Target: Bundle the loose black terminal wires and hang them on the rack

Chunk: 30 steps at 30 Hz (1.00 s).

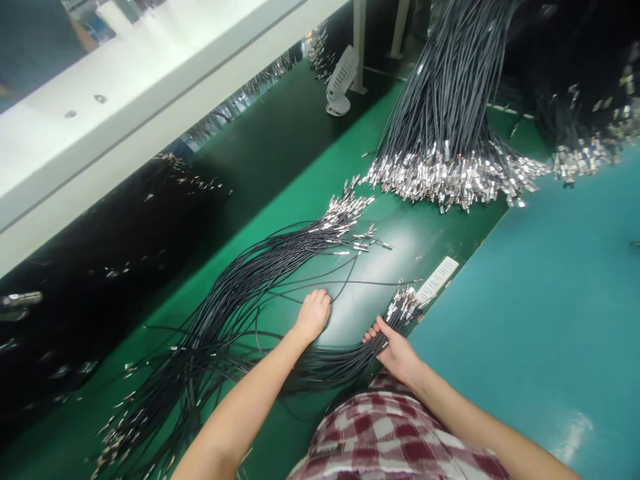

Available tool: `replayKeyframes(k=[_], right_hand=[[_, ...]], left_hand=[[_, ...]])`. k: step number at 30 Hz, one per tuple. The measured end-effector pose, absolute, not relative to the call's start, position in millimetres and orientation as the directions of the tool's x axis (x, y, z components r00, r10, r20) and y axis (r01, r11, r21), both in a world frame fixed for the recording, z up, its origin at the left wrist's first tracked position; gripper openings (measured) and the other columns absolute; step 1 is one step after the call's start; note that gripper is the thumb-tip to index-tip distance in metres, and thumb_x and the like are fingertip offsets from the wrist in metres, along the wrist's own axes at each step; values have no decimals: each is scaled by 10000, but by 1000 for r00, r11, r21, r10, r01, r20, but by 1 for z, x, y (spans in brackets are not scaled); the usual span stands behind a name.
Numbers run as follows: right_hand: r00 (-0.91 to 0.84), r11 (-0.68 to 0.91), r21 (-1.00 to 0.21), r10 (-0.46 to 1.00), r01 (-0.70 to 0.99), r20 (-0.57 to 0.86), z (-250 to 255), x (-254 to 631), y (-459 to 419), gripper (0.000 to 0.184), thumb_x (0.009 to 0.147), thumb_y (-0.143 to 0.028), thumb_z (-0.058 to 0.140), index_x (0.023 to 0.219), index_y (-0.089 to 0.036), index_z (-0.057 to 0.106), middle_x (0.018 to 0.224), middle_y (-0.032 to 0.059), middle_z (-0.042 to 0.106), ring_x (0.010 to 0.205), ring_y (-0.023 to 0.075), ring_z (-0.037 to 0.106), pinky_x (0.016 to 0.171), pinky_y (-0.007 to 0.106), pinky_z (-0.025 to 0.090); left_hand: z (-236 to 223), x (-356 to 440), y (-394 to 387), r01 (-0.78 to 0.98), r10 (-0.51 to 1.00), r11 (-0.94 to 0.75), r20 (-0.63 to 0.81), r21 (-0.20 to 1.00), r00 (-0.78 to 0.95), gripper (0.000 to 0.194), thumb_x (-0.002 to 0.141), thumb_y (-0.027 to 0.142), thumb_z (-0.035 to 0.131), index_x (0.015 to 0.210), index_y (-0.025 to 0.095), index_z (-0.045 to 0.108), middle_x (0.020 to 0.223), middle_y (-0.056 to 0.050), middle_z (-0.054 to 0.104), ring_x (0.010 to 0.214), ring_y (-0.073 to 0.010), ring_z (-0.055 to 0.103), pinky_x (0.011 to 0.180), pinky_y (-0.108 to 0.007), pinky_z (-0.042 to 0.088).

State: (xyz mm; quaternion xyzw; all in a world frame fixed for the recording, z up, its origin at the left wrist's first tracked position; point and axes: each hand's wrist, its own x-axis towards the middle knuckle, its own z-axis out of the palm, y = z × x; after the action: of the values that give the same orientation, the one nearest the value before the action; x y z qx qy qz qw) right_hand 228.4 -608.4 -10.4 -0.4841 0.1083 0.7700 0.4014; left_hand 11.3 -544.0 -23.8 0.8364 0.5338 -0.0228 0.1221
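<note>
My right hand [395, 350] is closed round a bunch of thin black wires [345, 363] just behind their metal terminals [404, 305]. My left hand [313, 315] rests knuckles-up on the green belt [415, 237], fingers curled at a single black wire [345, 283] that loops away from it. To the left a loose fan of black wires [240, 280] lies across the belt, its terminal ends [350, 223] pointing up and right.
A big hanging bundle of black wires [445, 87] ends in a heap of silver terminals [450, 177] at the top right. A white label [437, 279] lies by the belt's edge beside the teal table [550, 300]. A white fixture [341, 80] stands further back.
</note>
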Motion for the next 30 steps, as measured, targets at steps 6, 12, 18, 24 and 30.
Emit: replayKeyframes(k=[6,12,18,24,30], right_hand=[[-209,-638,-203,509,-743,-835,-10,229,-612,335,691,-345,841,597,-189,560,577,-23,539,594,144,563,687,326,541],[-184,-607,-194,504,-771,-844,-13,230,-615,314,709,-332,830,594,-166,588,575,-15,546,580,131,560,650,289,536],[-210,-590,-298,640,-750,-739,-6,230,-615,373,713,-369,821,1028,-201,713,1033,35,708,745,126,621,668,235,521],[-239,-592,-278,646,-757,-724,7,227,-613,345,778,-368,764,1083,-220,700,1059,60,708,968,182,643,813,284,513],[-255,-584,-253,648,-771,-718,4,228,-614,314,714,-366,825,943,-192,699,624,-52,557,615,113,549,727,262,512]], left_hand=[[-15,39,-509,911,906,-345,-175,226,386,242,915,191,505,1145,128,540,1196,-153,573,1113,-291,501,935,-408,416],[0,62,-538,856,815,-317,-345,408,466,81,898,139,466,914,163,542,927,-93,615,870,-223,587,795,-338,458],[31,40,-599,603,780,-6,-374,798,502,198,982,293,369,1027,188,530,747,3,609,664,-141,574,657,-249,451],[34,34,-644,793,753,-200,-427,576,500,368,971,191,301,1273,229,506,1040,-80,679,877,-198,663,790,-292,504],[29,34,-666,803,669,-399,-458,443,585,462,928,98,324,1355,207,460,1019,-94,663,834,-205,652,796,-321,507]])
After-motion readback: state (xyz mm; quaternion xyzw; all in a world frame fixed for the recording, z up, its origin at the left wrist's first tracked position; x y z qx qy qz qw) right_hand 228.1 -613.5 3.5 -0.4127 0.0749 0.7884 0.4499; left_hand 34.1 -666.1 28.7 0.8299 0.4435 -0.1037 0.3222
